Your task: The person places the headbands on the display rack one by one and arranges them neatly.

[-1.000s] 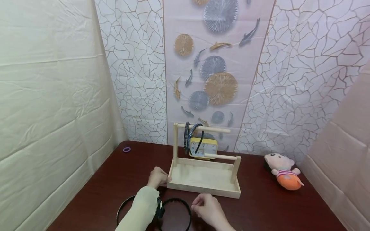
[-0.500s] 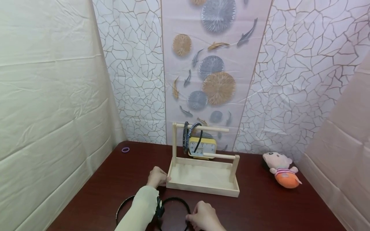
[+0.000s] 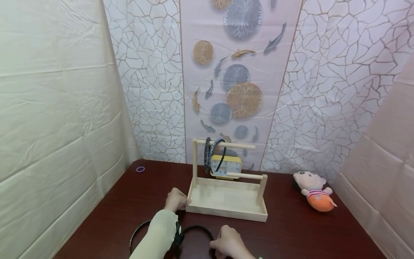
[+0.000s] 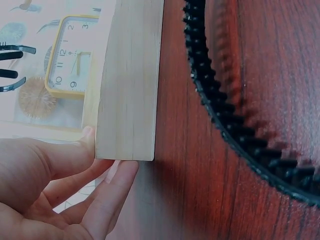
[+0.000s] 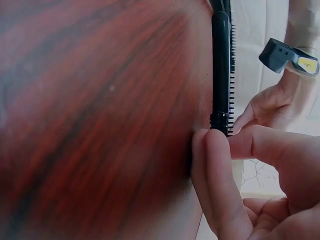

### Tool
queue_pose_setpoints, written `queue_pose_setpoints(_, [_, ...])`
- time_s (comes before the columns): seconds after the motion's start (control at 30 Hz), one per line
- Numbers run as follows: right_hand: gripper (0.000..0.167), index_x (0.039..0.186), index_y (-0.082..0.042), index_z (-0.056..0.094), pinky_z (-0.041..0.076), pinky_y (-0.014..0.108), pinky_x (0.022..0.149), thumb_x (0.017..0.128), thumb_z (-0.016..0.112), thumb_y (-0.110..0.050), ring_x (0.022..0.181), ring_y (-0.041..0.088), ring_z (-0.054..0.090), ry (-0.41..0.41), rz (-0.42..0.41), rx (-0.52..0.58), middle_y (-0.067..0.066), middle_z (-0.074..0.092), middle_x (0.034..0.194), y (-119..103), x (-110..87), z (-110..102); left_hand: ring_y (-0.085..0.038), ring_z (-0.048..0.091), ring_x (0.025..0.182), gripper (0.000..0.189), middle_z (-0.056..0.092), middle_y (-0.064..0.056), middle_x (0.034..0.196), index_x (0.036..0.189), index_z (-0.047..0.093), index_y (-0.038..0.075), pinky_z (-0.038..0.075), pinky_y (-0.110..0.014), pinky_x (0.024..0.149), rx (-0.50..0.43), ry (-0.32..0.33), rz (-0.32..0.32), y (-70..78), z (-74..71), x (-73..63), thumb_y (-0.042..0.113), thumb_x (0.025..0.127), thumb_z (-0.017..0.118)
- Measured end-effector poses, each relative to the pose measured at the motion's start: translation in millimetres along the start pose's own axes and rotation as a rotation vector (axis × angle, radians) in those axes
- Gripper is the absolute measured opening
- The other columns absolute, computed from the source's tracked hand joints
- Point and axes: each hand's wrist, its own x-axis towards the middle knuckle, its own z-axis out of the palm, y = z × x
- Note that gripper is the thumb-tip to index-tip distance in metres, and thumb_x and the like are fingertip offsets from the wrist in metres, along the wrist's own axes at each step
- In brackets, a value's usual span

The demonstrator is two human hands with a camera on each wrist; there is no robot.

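Note:
A black toothed headband (image 3: 199, 228) lies near the front of the dark red table, partly behind the left sleeve. Its right side is pinched between the thumb and fingers of my right hand (image 3: 229, 241); close up in the right wrist view, the fingertips are right on the headband (image 5: 221, 65). My left hand (image 3: 175, 200) grips the front left corner of a pale wooden rack (image 3: 226, 212) with a tray base, thumb inside the wall and fingers outside. Two dark patterned headbands (image 3: 212, 153) hang on the rack's upper bar.
Another thin headband (image 3: 135, 233) lies left of the left forearm, partly covered by it. A yellow clock (image 3: 237, 166) stands behind the rack. A purple ring (image 3: 140, 169) lies at the table's back left, a plush doll (image 3: 315, 192) at the right. Curtains enclose the table.
My right hand has moved slightly left and down to the black headband and taken hold of it; the headband's near side now appears slightly raised. My left hand keeps its grip on the rack.

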Motion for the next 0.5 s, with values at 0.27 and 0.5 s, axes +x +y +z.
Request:
queue_pose_setpoints(0.27, [0.015,0.064,-0.002,0.063,0.057,0.032,0.051,0.077,0.070,-0.005,0.050,0.015,0.065,-0.101,0.025,0.180,0.007,0.065,0.058,2.2,-3.7,-7.8,-0.023,0.071,0.065,0.014,0.071,-0.020,0.088,0.089,0.075,-0.005,0.059,-0.040,0.066,-0.008,-0.004,-0.006,-2.2,1.2,-0.7,0.005,0.081,0.079])
queue_pose_setpoints(0.5, [0.009,0.086,0.008,0.068,0.059,0.031,0.061,0.080,0.067,0.001,0.062,0.012,0.066,-0.214,0.053,0.389,0.008,0.068,0.074,7.8,-4.2,-11.9,-0.025,0.072,0.067,0.015,0.070,-0.022,0.089,0.091,0.074,-0.006,0.059,-0.040,0.065,-0.035,-0.008,-0.008,-0.1,0.3,0.1,0.004,0.081,0.078])
